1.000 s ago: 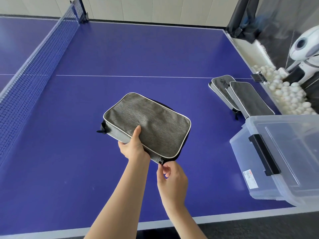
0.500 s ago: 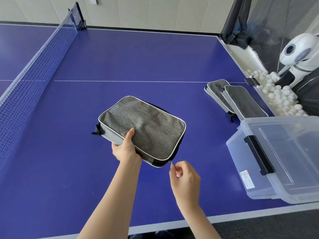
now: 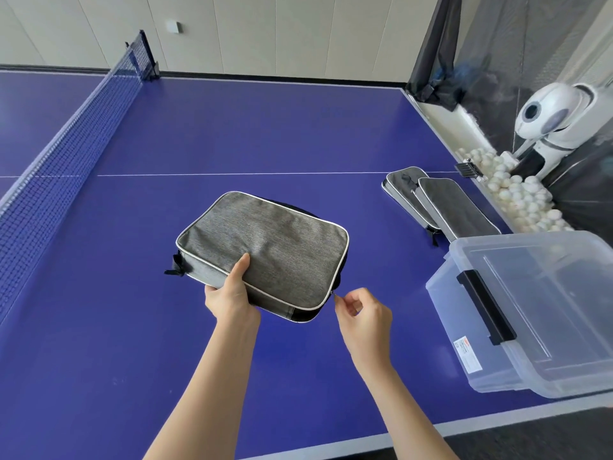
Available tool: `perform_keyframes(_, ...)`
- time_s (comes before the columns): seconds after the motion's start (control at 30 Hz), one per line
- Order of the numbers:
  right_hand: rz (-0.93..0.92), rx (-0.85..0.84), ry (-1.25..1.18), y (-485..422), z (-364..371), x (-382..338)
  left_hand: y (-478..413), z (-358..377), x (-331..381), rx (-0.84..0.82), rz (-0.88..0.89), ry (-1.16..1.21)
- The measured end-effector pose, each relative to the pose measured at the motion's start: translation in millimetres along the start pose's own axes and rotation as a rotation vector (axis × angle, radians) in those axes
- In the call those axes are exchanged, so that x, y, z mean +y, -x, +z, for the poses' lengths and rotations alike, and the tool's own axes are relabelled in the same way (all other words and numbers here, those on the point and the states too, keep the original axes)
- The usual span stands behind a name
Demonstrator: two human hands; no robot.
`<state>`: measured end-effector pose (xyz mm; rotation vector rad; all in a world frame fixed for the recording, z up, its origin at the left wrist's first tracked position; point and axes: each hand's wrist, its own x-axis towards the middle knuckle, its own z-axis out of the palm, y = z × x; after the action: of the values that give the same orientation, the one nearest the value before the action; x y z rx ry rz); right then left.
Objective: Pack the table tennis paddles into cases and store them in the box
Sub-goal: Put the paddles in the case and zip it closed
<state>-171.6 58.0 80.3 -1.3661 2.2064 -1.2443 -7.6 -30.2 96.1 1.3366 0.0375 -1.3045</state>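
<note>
One blue table (image 3: pixel 232 134) carries the clear box (image 3: pixel 464 327), lid on, at near right, with two more grey cases (image 3: pixel 441 200) just behind it. The grey case (image 3: pixel 265 247) is held over the table's near half. The left hand (image 3: pixel 229 297) grips its near edge, thumb on top. The right hand (image 3: pixel 363 313) pinches the zipper pull (image 3: pixel 334 294), which has now rounded the near corner onto the right side. Likely this case is closing, and boxing is not yet started.
</note>
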Motion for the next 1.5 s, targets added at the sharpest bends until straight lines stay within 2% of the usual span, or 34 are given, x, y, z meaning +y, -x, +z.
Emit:
perform_keyframes(0.3,-0.011,-0.037,0.038,-7,14,2,-11,-13,0,-0.011,-0.012,-0.004)
perform_keyframes(0.53,-0.043,-0.139,0.127,34,31,33,-38,-50,-20,-0.014,-0.09,-0.111)
perform_keyframes(0.73,-0.019,-0.312,0.215,78,44,63,-57,-94,-45,0.043,-0.157,-0.207)
perform_keyframes(1.0,0.016,-0.378,0.237,101,54,77,-70,-116,-59,0.056,-0.185,-0.303)
perform_keyframes(1.13,0.009,-0.394,0.234,103,58,79,-76,-122,-61,0.111,-0.133,-0.478)
perform_keyframes(1.3,-0.011,-0.431,0.249,113,62,85,-66,-130,-62,0.198,0.031,-0.729)
perform_keyframes(1.5,0.011,-0.43,0.233,121,67,89,-41,-144,-72,0.111,0.343,-1.04)
